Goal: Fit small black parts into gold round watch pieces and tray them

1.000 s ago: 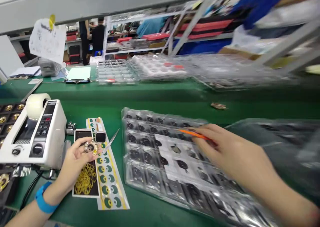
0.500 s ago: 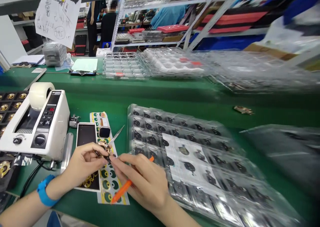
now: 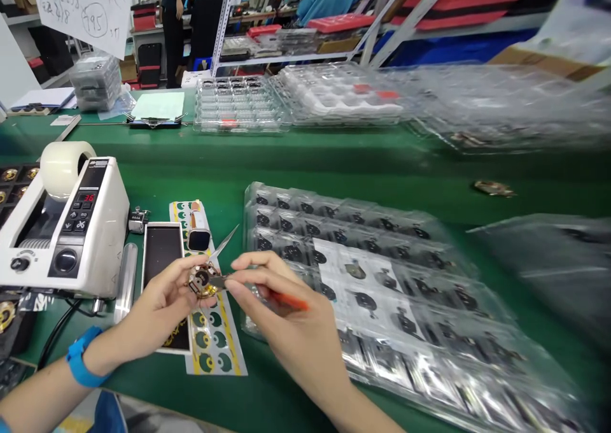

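My left hand (image 3: 165,299), with a blue band at the wrist, holds a round gold-and-black watch part (image 3: 203,280) by its edge. My right hand (image 3: 286,318) is closed, thumb and index finger pinching a small dark flat piece (image 3: 218,282) at the right side of that part. Whether this piece is attached to it, I cannot tell. Through the fingers of the same hand lies an orange stick-like tool (image 3: 290,301), smeared by motion. Just beyond the hands, a pointed metal tip (image 3: 224,242) sticks out over the green table; its other end is hidden.
A tape dispenser (image 3: 102,229) stands at left, beside a tally counter (image 3: 138,220). An open box (image 3: 162,248), a sticker sheet (image 3: 224,331) and a square watch (image 3: 198,238) lie near the hands. Clear trays (image 3: 405,267) of dark parts fill the right.
My right hand has turned, and its orange tool now points right instead of down-left. The round part's face shows more openly in my left hand. The view has tilted down slightly.
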